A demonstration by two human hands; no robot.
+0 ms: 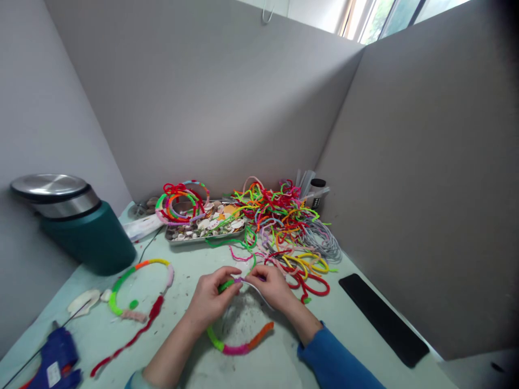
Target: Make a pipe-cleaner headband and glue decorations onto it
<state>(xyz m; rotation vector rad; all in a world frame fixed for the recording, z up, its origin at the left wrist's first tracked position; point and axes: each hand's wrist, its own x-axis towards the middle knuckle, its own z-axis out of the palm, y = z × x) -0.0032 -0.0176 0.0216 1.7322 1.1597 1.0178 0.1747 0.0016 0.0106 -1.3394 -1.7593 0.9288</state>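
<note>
My left hand [214, 296] is closed around the green part of a curved wire wrapped in coloured pipe cleaner [236, 350]. The wrapped stretch hangs below the hand, running yellow-green, magenta and orange to a loose end. My right hand [271, 283], fingers pinched, holds a purple pipe cleaner [239, 280] where it meets the wire, just right of the left fingertips. A bare white length [259, 294] of the curve passes beneath the right hand. To the left lies another wrapped ring [117, 286], open at one side, with a red pipe cleaner [149, 320] trailing from it.
A tray of buttons [203, 232] carries finished-looking wrapped rings [182, 208] at the back. Right of it rises a tangled heap of pipe cleaners [279, 208]. A teal bottle [89, 237] and a blue glue gun [60, 354] stand left; a black strip [383, 319] lies right.
</note>
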